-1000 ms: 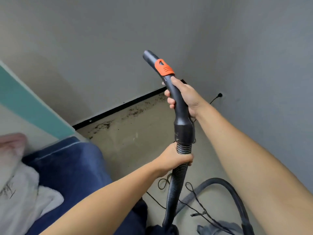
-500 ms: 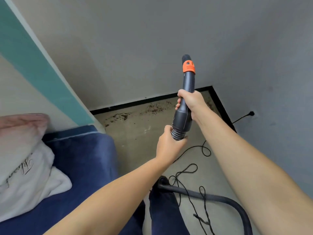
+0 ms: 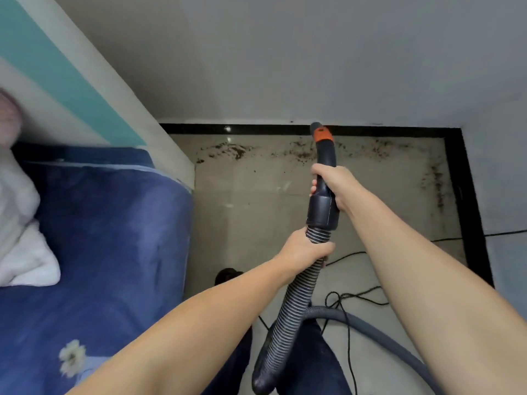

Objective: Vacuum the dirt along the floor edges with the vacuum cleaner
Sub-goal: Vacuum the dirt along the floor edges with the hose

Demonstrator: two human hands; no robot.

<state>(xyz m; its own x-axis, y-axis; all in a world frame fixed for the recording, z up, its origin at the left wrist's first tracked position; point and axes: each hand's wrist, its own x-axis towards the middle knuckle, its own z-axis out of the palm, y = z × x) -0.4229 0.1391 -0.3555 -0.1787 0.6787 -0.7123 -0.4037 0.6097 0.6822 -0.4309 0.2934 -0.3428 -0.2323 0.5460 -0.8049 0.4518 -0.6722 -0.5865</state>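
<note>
A black vacuum handle tube (image 3: 325, 155) with an orange collar (image 3: 322, 135) points toward the far wall's black skirting (image 3: 256, 129). My right hand (image 3: 332, 181) grips the tube's middle. My left hand (image 3: 306, 249) grips the ribbed grey hose (image 3: 288, 309) just below the tube's cuff. Dark dirt (image 3: 228, 151) lies in a band on the beige floor along the far skirting, and more dirt (image 3: 435, 181) runs along the right skirting. The tube's open end sits above the far dirt band, near the skirting.
A bed with a blue cover (image 3: 99, 238) and white pillows (image 3: 20, 223) fills the left. A black power cord (image 3: 350, 295) loops on the floor under my arms and runs to the right wall. Grey walls enclose the corner; my dark trouser legs (image 3: 310, 357) are below.
The view has tilted down toward the floor corner. The tube has swung from pointing up at the wall to pointing at the far skirting. Both hands keep their grips.
</note>
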